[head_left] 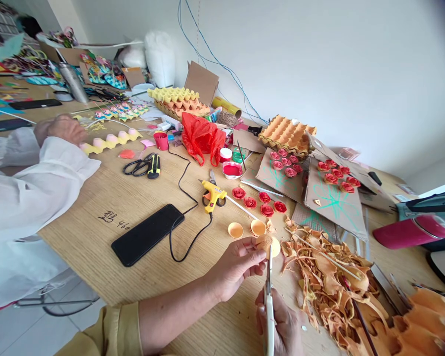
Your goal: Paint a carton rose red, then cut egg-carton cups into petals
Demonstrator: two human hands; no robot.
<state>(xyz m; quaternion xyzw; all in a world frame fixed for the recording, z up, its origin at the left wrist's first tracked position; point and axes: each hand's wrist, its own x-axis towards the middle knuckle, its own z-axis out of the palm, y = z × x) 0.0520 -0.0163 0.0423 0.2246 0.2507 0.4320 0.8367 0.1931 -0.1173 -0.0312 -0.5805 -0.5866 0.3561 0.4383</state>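
Between the fingertips of my left hand (241, 267) is an orange egg-carton cup (264, 242). My right hand (280, 321) grips a pair of white-handled scissors (269, 309), their blades pointing away from me and meeting the cup's edge. Just beyond lie one round carton cup (235, 230) and a small stack of cups (258, 227). Several red paper-pulp roses (266, 210) sit behind them. To the right spreads a heap of torn orange carton scraps (326, 277).
A yellow glue gun (213, 194) with a black cord and a black phone (147, 234) lie left of my hands. Cardboard sheets (333, 207) bear more roses. A red bag (203, 138) and a magenta bottle (415, 231) stand farther off. A co-worker's white sleeve (59, 168) reaches in at left.
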